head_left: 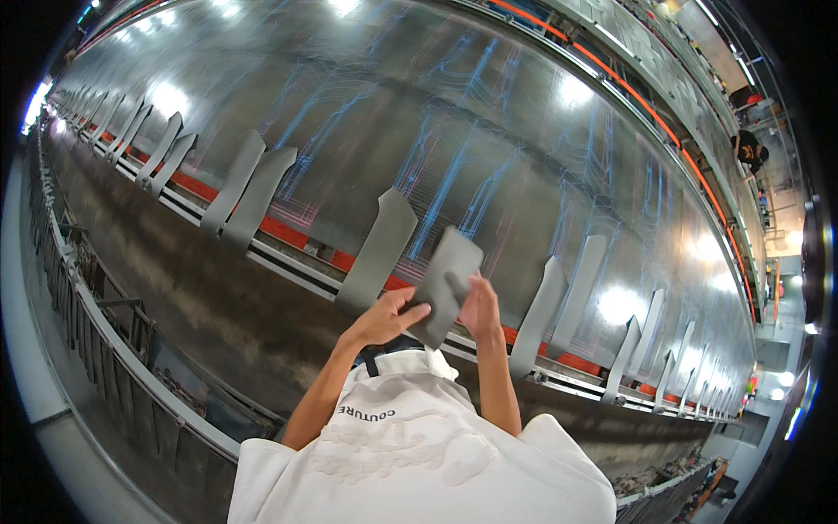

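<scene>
In front of my waist, a flat grey panel [445,272] is tilted up over the near edge of the long table. My left hand [384,316] grips its lower left side, with the thumb lying across its face. Close against the panel's right edge is my right hand [481,311], its fingers bent and blurred by motion; whether they grip the panel cannot be made out. A similar grey piece with an angled tip [381,244] lies on the table just left of my hands. To the right, another grey piece [539,319] lies across the edge.
Blue and pink line marks cover the long dark table [367,113]. Several grey strips, such as a pair [253,196] at left, line its near rail [297,266]. A curved railing [113,327] runs behind at left. Far right, a person in dark clothing [749,150] stands.
</scene>
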The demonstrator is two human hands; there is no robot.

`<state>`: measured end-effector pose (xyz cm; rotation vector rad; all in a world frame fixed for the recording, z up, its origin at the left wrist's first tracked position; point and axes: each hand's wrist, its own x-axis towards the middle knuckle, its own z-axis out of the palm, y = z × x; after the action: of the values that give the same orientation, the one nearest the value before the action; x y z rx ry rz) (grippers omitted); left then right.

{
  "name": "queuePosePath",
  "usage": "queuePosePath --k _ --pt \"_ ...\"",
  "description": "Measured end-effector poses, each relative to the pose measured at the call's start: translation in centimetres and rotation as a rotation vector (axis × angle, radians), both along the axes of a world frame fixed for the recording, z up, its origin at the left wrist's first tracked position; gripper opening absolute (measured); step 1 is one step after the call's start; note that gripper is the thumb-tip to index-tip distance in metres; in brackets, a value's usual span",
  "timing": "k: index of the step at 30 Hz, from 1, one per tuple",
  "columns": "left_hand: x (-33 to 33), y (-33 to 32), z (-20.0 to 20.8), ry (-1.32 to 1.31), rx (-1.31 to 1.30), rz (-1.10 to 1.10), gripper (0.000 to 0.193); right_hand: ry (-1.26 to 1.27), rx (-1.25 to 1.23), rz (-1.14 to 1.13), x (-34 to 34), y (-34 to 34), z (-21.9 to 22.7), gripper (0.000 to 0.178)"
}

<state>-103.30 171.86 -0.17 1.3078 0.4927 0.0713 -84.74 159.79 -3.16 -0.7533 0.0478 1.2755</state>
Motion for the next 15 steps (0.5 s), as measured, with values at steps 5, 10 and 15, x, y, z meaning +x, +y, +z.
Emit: queuePosePath --k 5,10,15 --pt "3.2 1.9 -1.3 0.179 0.091 -0.103 0.036 0.038 -0.295 -0.206 8.2 5.0 -2.9 0.038" --pt "4.3 2.6 -8.0 0.323 0.046 0.148 0.023 -0.623 -0.535 -0.297 15.7 11.7 -4.9 0.040" --pt "5.5 2.3 -11.9 0.414 0.068 0.361 0.021 -1.047 -0.749 -0.199 19.6 16.6 -9.5 0.043"
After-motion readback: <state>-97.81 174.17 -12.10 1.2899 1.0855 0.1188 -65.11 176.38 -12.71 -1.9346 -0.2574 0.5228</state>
